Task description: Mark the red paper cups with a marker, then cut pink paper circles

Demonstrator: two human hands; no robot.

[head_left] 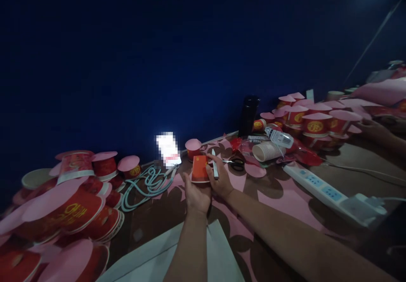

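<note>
A small red paper cup (199,168) is held upside down, its white rim toward me. My left hand (197,195) supports it from below and the left, thumb along its side. My right hand (221,180) grips a white marker (215,164), and its fingers also touch the cup's right side. Just beyond the cup, a red cup with a pink paper disc (193,146) on top stands by the wall. Scissors (237,163) with dark handles lie to the right of my right hand.
Red cups with pink discs (79,206) crowd the left; more (314,125) are stacked at right. A lit phone (168,149), teal cable (139,189), black bottle (249,115), nested cups (268,151), plastic bottle (281,138) and power strip (323,193) lie around. Another person's hand (374,130) shows at far right.
</note>
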